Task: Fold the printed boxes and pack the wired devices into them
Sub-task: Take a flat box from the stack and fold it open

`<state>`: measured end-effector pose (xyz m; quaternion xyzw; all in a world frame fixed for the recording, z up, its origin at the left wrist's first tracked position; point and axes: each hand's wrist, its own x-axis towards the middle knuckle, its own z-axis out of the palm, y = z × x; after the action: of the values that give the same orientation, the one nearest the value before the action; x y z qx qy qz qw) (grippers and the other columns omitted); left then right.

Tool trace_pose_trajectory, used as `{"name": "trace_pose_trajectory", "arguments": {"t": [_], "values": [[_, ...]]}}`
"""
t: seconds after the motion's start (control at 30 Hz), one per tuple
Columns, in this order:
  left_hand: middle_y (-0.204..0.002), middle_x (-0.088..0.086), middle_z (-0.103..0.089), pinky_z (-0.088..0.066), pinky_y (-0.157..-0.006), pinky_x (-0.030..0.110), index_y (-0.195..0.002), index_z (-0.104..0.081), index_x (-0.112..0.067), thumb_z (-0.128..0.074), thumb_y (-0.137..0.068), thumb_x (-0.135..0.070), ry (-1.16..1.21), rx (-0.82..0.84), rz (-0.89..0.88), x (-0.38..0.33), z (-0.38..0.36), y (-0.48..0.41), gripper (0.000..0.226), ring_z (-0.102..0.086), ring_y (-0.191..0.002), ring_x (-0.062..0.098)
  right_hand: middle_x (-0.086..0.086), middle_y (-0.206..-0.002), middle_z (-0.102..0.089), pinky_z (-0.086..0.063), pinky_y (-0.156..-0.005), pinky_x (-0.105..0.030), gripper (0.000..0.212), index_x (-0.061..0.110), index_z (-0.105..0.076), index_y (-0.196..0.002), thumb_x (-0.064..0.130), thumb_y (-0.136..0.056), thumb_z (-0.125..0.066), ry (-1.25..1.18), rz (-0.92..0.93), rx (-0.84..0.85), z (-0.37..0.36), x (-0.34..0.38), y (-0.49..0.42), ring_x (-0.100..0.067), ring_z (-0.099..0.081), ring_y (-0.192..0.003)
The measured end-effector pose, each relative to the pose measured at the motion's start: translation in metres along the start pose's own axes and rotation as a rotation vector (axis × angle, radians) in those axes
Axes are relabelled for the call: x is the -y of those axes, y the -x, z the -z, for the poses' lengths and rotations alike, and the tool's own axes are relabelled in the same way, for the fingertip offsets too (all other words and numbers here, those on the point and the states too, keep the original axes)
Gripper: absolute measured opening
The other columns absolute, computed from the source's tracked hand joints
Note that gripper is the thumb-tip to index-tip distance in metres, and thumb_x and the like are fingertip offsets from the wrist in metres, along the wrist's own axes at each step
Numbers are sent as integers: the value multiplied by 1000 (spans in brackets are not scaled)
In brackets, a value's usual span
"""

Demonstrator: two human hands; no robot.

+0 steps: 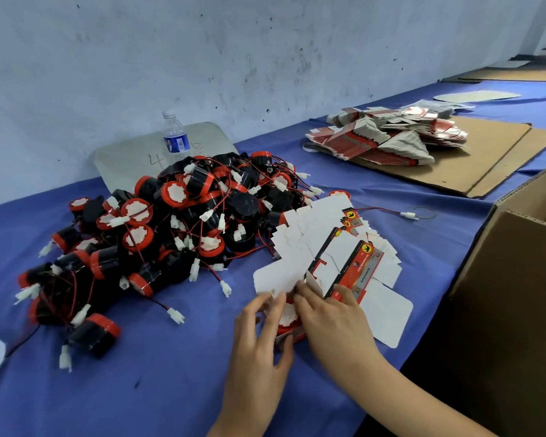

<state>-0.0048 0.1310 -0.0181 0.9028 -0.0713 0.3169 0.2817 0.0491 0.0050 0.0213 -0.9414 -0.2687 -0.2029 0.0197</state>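
A: Where is the box being worked?
B: A small red printed box (289,334) is being held near centre on the blue tablecloth (171,373). It is being gripped by the left hand (259,339), fingers curled round it, thumb underneath. A red-rimmed device (287,313) with a white face is being seated inside it.

A: Right hand?
B: The right hand (331,316) is being pressed onto the box's flap, fingers bent; whether anything is being pinched cannot be told.

A: Other stock?
B: Flat box blanks (338,257) are being fanned just beyond the hands. A device pile (177,222) is lying left. A blank stack (388,137) is sitting far right on cardboard (486,159).

A: Containers?
B: A carton (517,279) is standing right, its contents hidden.
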Motion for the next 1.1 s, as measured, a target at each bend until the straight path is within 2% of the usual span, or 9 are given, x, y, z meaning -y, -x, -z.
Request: {"name": "trace_pose_trajectory", "arguments": {"t": [0.17, 0.3, 0.43, 0.57, 0.63, 0.7, 0.77, 0.93, 1.1], "values": [[-130, 7, -55, -58, -83, 40, -133, -57, -9, -85, -63, 4, -34, 73, -22, 2, -4, 1, 76, -44, -118, 17, 5, -75, -69, -48, -59, -26, 38, 17, -72, -92, 34, -59, -80, -7, 140, 77, 4, -4, 4, -16, -63, -53], [-132, 7, -56, -55, -88, 41, -136, -54, -8, -82, -70, -2, -48, 83, -10, 4, -4, 1, 72, -43, -119, 16, -4, -135, -52, -30, -84, -41, 49, 17, -23, -143, 37, -99, -16, -103, 196, 297, 4, -8, 3, -31, -56, -101], [-127, 6, -61, -50, -95, 45, -131, -59, -8, -61, -79, -25, -189, 123, -84, 3, -2, -2, 54, -46, -118, 16, -4, -147, -38, -13, -112, -54, 68, 34, 16, -149, 44, -94, -21, -301, 35, 338, 5, -10, 9, -28, -37, -122], [-125, 9, -65, -49, -88, 60, -120, -69, -17, -91, -50, -23, -372, 231, -57, -7, -3, 1, 73, -61, -117, 28, -4, -147, -38, 6, -110, -65, 90, 41, 44, -133, 30, -95, -37, -186, 58, 346, 2, -3, 14, -27, -3, -147], [-124, 12, -65, -48, -83, 66, -114, -73, -17, -96, -40, -26, -467, 253, -37, -13, -3, 1, 78, -63, -114, 31, -4, -143, -45, 0, -112, -64, 98, 31, 31, -144, 21, -91, -52, -110, 72, 290, -3, 4, 16, -29, -11, -147], [-125, 13, -65, -45, -79, 71, -110, -74, -18, -96, -39, -27, -517, 232, -35, -16, -3, 0, 75, -63, -114, 33, -2, -128, -62, -34, -107, -58, 93, 20, -24, -152, 16, -73, -73, -138, 33, 169, -2, 2, 23, -29, -48, -131], [-125, 11, -65, -42, -77, 75, -110, -74, -19, -96, -42, -26, -517, 209, -54, -18, -3, -1, 72, -62, -114, 31, -1, -118, -69, -51, -93, -49, 81, 16, -55, -136, 12, -60, -83, -212, 34, -13, -9, -1, 32, -29, -61, -118], [-129, 8, -63, -38, -82, 76, -109, -74, -21, -90, -55, -30, -504, 178, -92, -19, -5, -1, 57, -60, -118, 28, 3, -118, -69, -58, -82, -37, 50, 17, -68, -121, 9, -71, -71, -342, 34, -299, -20, -3, 44, -22, -64, -114], [-130, 7, -63, -34, -88, 74, -112, -73, -23, -48, -78, -37, -470, 120, -84, -14, -8, 0, 44, -60, -119, 28, 1, -111, -58, -53, -83, -26, 24, 21, -63, -114, 24, -91, -60, -593, -7, -594, -30, -20, 54, -14, -61, -99]]}}
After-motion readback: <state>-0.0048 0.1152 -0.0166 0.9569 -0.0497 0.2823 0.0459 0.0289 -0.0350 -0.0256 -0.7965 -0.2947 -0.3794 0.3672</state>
